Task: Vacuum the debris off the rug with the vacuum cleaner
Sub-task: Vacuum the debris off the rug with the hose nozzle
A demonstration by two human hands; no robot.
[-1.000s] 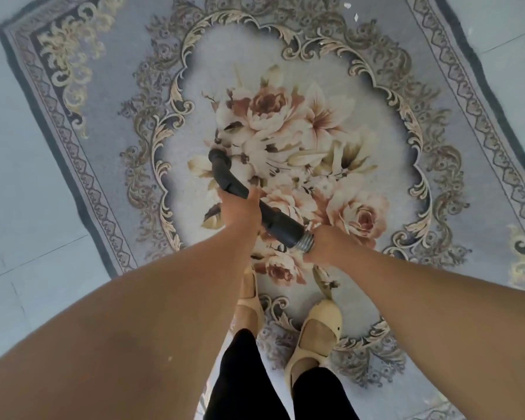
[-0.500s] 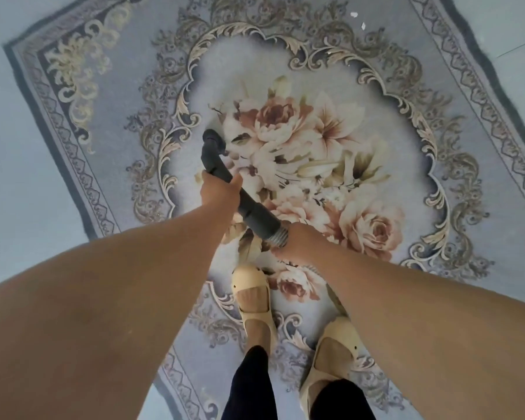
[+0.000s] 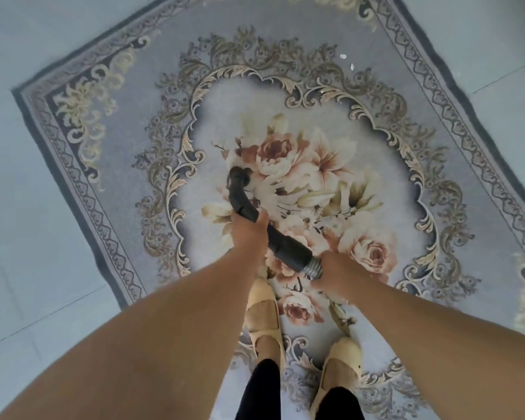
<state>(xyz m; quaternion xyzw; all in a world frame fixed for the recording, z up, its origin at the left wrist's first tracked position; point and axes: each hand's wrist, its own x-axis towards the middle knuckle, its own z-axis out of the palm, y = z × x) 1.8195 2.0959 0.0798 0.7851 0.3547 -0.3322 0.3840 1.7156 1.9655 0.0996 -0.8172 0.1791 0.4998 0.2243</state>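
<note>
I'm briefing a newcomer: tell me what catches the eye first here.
The pink floral medallion at the centre of the grey ornate rug dominates. Over it, the left hand and right hand grip a black vacuum hose. Two white scraps lie near the far border.

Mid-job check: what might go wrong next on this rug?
The white scraps lie near the far border of the rug, well away from the hose mouth, so they may get missed. Both shoes stand on the rug, so the patch under them may go unvacuumed. The right hand grips the ribbed hose behind the black tube held by the left hand; a hard pull might kink it.
</note>
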